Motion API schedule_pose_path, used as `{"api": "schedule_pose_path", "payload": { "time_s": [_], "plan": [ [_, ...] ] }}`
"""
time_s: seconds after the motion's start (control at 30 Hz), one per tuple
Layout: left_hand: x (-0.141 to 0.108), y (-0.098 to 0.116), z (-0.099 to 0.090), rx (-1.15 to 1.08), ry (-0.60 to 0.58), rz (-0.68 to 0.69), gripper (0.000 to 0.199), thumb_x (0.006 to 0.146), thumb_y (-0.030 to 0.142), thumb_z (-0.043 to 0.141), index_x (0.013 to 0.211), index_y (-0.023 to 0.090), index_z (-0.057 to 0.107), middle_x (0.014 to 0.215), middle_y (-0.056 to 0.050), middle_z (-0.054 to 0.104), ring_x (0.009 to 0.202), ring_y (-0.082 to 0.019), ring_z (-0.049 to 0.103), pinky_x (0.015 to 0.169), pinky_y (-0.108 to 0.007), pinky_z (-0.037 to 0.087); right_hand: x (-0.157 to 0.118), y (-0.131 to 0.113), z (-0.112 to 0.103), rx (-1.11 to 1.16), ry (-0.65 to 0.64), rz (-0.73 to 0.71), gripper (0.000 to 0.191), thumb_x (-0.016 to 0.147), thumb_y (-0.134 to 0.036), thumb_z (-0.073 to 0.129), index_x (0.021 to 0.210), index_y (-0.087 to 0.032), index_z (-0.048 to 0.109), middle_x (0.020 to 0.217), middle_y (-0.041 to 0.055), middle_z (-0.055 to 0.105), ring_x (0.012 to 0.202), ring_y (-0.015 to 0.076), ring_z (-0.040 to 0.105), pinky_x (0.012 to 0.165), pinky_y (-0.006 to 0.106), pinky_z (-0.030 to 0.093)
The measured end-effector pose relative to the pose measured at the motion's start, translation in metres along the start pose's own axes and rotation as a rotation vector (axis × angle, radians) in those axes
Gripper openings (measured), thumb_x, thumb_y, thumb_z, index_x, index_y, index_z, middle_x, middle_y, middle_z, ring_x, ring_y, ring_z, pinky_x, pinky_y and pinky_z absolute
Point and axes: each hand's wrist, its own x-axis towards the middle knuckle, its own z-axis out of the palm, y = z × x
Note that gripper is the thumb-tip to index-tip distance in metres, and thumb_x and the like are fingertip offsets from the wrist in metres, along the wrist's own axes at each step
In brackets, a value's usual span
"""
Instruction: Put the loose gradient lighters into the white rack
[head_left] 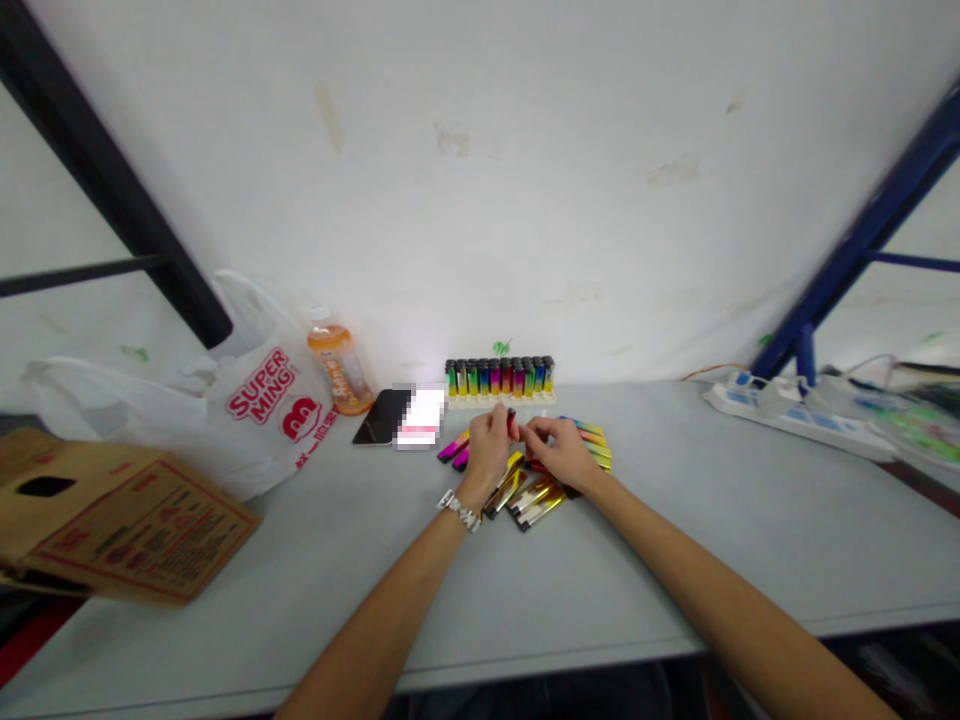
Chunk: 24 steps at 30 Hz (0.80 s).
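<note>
My left hand (489,450), with a silver bracelet (459,510) at its wrist, is closed on a small red lighter (512,422) whose dark top points up. Close beside it, the fingers of my right hand (561,449) are curled together near that lighter; what lies in their tips is hidden. Loose lighters surround both hands: gold ones (541,500) in front, magenta ones (453,446) to the left, yellow and multicoloured ones (596,440) to the right. Behind the hands, a pale rack (501,401) holds upright rows of rainbow-coloured lighters (495,377) with black tops.
On the left stand a cardboard box (150,525), a white plastic bag (255,410) and an orange drink bottle (339,365). A dark flat device (381,418) lies left of the rack. White power strips (799,415) lie at right. A wall (495,200) closes the grey table's (712,520) back.
</note>
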Motion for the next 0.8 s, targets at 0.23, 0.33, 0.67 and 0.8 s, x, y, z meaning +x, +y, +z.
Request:
{"api": "schedule_pose_path", "payload": {
  "time_s": [0.23,0.33,0.67,0.8],
  "plan": [
    [0.001,-0.003,-0.005,0.009,-0.076,0.072,0.035,0.092,0.045,0.046,0.069,0.019,0.051,0.059,0.002,0.050,0.054,-0.011,0.045,0.053,-0.024,0.038,0.000,0.002,0.001,0.020,-0.017,0.023,0.035,0.092,-0.036,0.047,0.067,-0.017,0.060,0.057,-0.0009,0.060,0.052,0.0120,0.050,0.056,0.024,0.040],
    [0.006,-0.010,-0.009,0.058,-0.132,0.173,0.025,0.091,0.043,0.052,0.085,0.019,0.055,0.073,0.002,0.056,0.064,-0.011,0.051,0.061,-0.023,0.042,0.000,0.002,0.001,0.016,-0.009,0.031,0.035,0.092,-0.036,0.048,0.064,-0.017,0.058,0.056,-0.0010,0.058,0.052,0.0118,0.049,0.056,0.024,0.039],
    [0.029,-0.009,-0.033,0.263,-0.178,0.362,0.020,0.082,0.034,0.066,0.093,0.018,0.069,0.100,-0.007,0.064,0.085,-0.015,0.062,0.071,-0.026,0.051,-0.001,-0.001,0.002,0.043,-0.041,0.020,0.034,0.092,-0.035,0.047,0.065,-0.017,0.058,0.058,-0.0007,0.059,0.055,0.0120,0.049,0.057,0.024,0.038],
    [0.048,0.001,-0.047,0.346,-0.170,0.402,0.017,0.083,0.030,0.066,0.095,0.018,0.070,0.094,-0.006,0.069,0.077,-0.015,0.064,0.069,-0.027,0.052,-0.001,-0.004,0.003,0.024,-0.066,0.036,0.034,0.091,-0.035,0.048,0.064,-0.017,0.057,0.057,-0.0008,0.058,0.055,0.0117,0.048,0.056,0.023,0.037]
  ]
}}
